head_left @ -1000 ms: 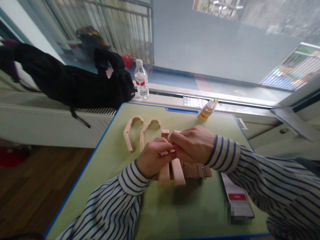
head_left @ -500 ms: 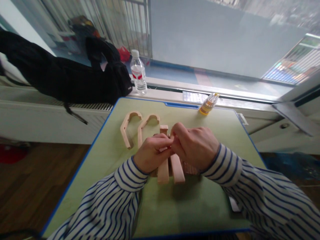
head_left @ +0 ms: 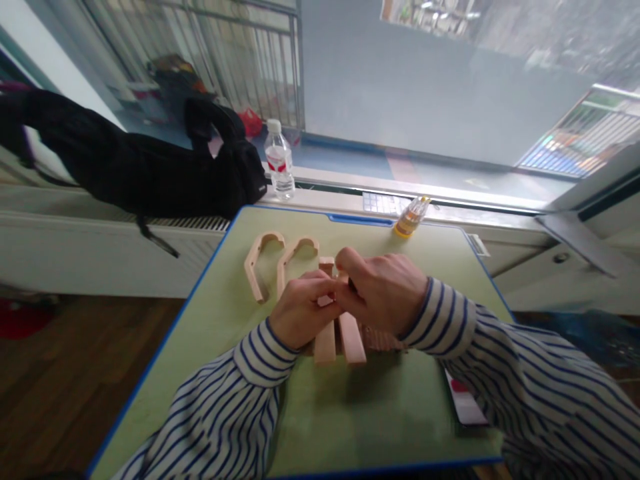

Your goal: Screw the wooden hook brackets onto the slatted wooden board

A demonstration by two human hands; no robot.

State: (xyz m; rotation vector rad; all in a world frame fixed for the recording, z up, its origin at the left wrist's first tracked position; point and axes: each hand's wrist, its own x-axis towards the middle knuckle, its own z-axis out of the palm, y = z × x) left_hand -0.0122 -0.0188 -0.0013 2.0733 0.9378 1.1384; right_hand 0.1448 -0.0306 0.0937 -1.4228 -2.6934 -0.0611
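Note:
My left hand (head_left: 305, 308) and my right hand (head_left: 383, 290) meet over the middle of the table, fingers bent and pressed together. Whatever sits between their fingertips is hidden. Beneath them lie two straight wooden bars (head_left: 353, 340), side by side, their near ends showing. A squared wooden end (head_left: 327, 263) pokes out beyond my fingers. Under my right hand a ridged brownish piece (head_left: 383, 339) is partly covered. To the left, two hook-shaped wooden pieces (head_left: 253, 267) with small holes lie on the table; the nearer one's lower end is behind my left hand.
The green table (head_left: 210, 373) has a blue edge. A small bottle of amber liquid (head_left: 411, 217) stands at its far right. On the sill are a water bottle (head_left: 279, 161) and a black bag (head_left: 165, 170). A flat white-and-red object (head_left: 467, 403) lies by my right sleeve.
My right hand has shifted slightly left and its fingers have turned over the left fingertips. The camera view has tilted a little. The wooden pieces keep their places.

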